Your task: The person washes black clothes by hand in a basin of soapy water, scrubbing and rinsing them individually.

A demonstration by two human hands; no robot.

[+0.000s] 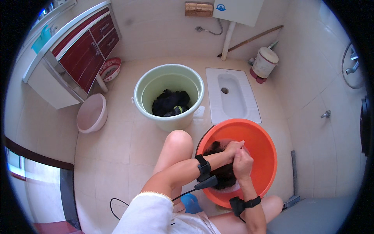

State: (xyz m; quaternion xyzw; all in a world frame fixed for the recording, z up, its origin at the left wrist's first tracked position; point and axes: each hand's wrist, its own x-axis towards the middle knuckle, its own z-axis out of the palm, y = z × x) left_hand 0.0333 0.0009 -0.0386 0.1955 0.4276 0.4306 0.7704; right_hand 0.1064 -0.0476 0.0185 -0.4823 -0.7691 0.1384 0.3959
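An orange plastic bucket (264, 146) stands on the floor between my knees. Inside it, dark wet cloth (225, 175) lies in water with some suds (229, 189) at the edge. Over the bucket my left hand (233, 149) and my right hand (243, 163) meet with their fingers curled. They are pressed together above the right side of the cloth. Whether a piece of the cloth is gripped between them is hidden by the fingers. Each wrist wears a black strap with a small device.
A pale green tub (140, 102) holding dark clothes (171, 102) stands ahead. Beyond the orange bucket is a squat toilet (233, 96). A pink basin (92, 114) leans by the red-fronted cabinet (83, 61). A lidded bin (265, 63) stands in the far right corner. A black cable (115, 201) trails at left.
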